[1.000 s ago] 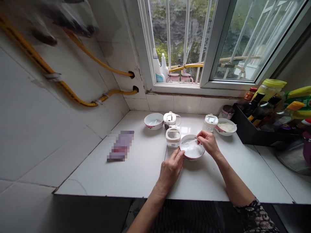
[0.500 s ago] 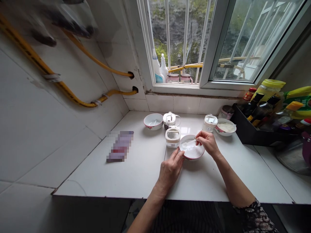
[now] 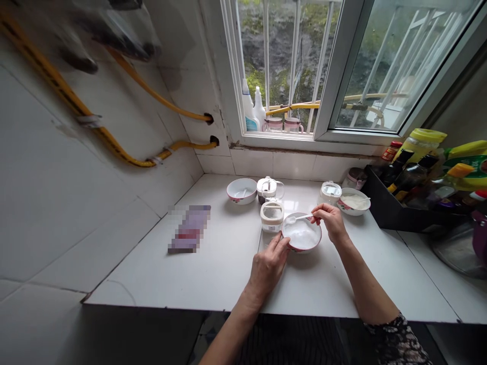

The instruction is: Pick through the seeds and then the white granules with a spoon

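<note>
My left hand (image 3: 269, 262) is closed on the near-left rim of a white bowl (image 3: 315, 245) with a red floral edge. White granules (image 3: 304, 234) cover the inside of this bowl. Between the thumb and fingers of my right hand (image 3: 332, 223) is the handle of a small white spoon (image 3: 292, 219). Its head is over the far-left side of the bowl, above the granules. Just behind the bowl stands a seasoning jar (image 3: 272, 220) with a see-through lid.
Farther back are another bowl (image 3: 242, 197) with a spoon in it, a dark-filled jar (image 3: 267, 188), a lidded jar (image 3: 330, 192) and a bowl of white contents (image 3: 352, 209). A black box (image 3: 391, 215) of bottles stands at right. A pixelated packet (image 3: 189, 229) lies left.
My right hand has lifted the spoon slightly and drawn it back to the right, so its head now shows above the granules. My left hand keeps its hold on the bowl.
</note>
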`<state>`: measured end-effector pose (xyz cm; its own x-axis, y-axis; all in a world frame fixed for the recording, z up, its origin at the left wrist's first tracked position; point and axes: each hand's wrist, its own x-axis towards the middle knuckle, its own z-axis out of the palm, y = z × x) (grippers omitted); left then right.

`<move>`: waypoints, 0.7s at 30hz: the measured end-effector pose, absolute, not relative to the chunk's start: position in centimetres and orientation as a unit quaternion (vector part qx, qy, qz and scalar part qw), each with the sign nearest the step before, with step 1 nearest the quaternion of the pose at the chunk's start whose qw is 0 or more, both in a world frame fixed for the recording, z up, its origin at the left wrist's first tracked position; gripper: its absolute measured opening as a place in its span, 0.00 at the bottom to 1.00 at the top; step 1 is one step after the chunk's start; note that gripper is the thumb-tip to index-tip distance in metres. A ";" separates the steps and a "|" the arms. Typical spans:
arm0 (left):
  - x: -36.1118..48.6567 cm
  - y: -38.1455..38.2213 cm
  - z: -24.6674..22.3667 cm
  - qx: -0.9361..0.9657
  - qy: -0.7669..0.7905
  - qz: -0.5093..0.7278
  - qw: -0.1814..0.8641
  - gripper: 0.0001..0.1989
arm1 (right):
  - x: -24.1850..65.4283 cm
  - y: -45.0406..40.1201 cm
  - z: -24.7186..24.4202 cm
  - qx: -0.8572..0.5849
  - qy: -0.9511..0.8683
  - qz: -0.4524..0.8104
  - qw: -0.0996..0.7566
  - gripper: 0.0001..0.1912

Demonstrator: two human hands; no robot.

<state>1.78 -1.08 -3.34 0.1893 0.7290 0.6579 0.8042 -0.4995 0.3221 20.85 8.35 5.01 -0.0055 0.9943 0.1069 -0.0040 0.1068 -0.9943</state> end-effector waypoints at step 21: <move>1.7 -1.2 -3.1 -0.773 -0.499 -0.389 0.051 0.16 | 19.4 7.1 5.4 -0.451 -0.691 0.158 0.543 0.04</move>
